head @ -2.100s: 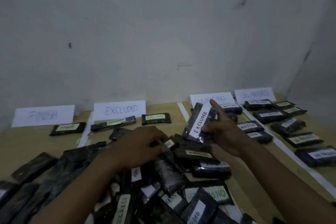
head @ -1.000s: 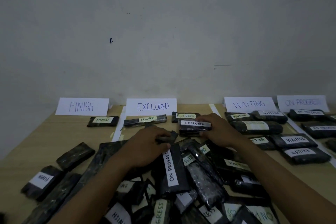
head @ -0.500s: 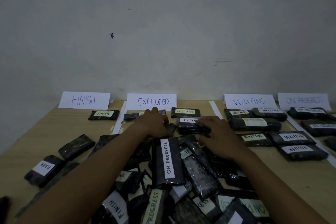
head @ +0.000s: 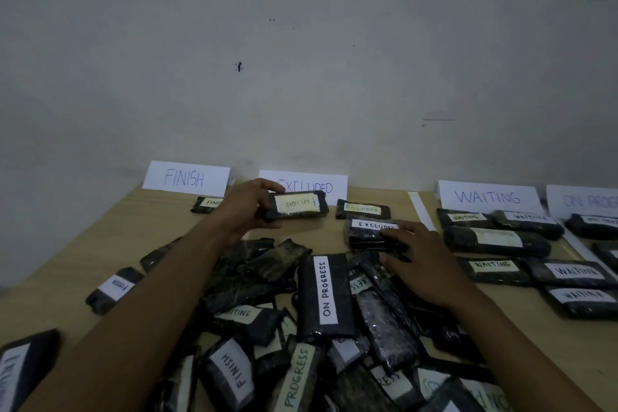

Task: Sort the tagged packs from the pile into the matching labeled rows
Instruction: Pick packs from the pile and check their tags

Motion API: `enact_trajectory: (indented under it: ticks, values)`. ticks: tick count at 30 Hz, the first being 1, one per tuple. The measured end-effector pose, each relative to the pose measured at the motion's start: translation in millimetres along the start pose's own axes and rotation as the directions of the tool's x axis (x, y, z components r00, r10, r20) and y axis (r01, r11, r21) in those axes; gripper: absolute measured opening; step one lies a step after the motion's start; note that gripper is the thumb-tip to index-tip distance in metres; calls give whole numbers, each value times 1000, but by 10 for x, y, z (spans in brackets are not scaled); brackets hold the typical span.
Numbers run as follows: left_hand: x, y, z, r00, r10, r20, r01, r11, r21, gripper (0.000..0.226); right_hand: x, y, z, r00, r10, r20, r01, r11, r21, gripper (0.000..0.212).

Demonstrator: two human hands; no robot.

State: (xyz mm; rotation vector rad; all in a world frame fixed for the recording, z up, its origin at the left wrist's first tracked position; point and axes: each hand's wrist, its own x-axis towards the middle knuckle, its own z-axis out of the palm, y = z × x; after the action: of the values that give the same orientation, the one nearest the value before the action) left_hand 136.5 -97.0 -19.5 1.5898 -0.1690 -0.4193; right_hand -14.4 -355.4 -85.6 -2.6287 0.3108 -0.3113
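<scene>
You're gripping an EXCLUDED-tagged pack (head: 296, 207) with your left hand (head: 247, 207), thumb on top and fingers curled round its left end. It's hanging just above the table (head: 133, 227), right in front of the EXCLUDED sign (head: 334, 184), tag reading upside down to you.

Your right hand (head: 424, 264) is lying over the near right end of a white-tagged EXCLUDED pack (head: 371, 232) that's sitting in that row. I can't tell whether it's pinching the pack or just resting on it. Another EXCLUDED pack (head: 363, 209) is lying just behind it.

Progress, as I'm reading it:
- FINISH sign (head: 185, 177): only one pack (head: 205, 204) is showing in its row.
- EXCLUDED: two down, a third in your hand.
- WAITING sign (head: 486, 197): the fullest row, several packs lying there.
- ON PROGRESS sign (head: 585, 201): a few packs showing, the rest running out of view.

The pile (head: 317, 311) is looking like most of the job. An ON PROGRESS pack (head: 326, 291) is sitting on top, with FINISH, WAITING and PROGRESS tags showing around it. A loose FINISH pack (head: 115, 288) is lying well left of the pile, unsorted. I'm calling it under halfway.
</scene>
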Motion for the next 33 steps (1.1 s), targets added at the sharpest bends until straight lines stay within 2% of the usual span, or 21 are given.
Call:
enact_trajectory:
  ticks: [3, 8, 14, 18, 22, 29, 31, 33]
  values:
    - [-8, -84, 1, 1000, 4, 21, -6, 996, 88, 40, -8, 14, 0, 1000, 1, 2, -1, 1000, 3, 50]
    - [1, -192, 42, 997, 36, 69, -37, 999, 21, 43, -18, 18, -3, 1000, 12, 5, -12, 1000, -3, 51]
    - [43, -272, 16, 997, 45, 58, -45, 999, 16, 25, -22, 2, -8, 1000, 18, 16, -18, 1000, -2, 51]
    - [76, -315, 17, 999, 29, 42, -27, 999, -47, 31, -31, -11, -21, 1000, 22, 20, -21, 1000, -9, 51]
    - [66, -275, 32, 999, 21, 36, -18, 996, -90, 48, -47, -21, -31, 1000, 19, 22, -19, 1000, -4, 51]
    - [35, -188, 14, 1000, -23, 4, 23, 965, -262, 16, -46, -15, -28, 1000, 14, 13, -14, 1000, -3, 51]
    - [52, -171, 11, 999, -17, -41, 8, 978, -206, 12, -46, -14, -26, 1000, 16, 12, -16, 1000, 0, 51]
    - [80, -154, 26, 996, 7, -91, -16, 996, -93, 23, -43, -16, -26, 1000, 18, 14, -18, 1000, -1, 52]
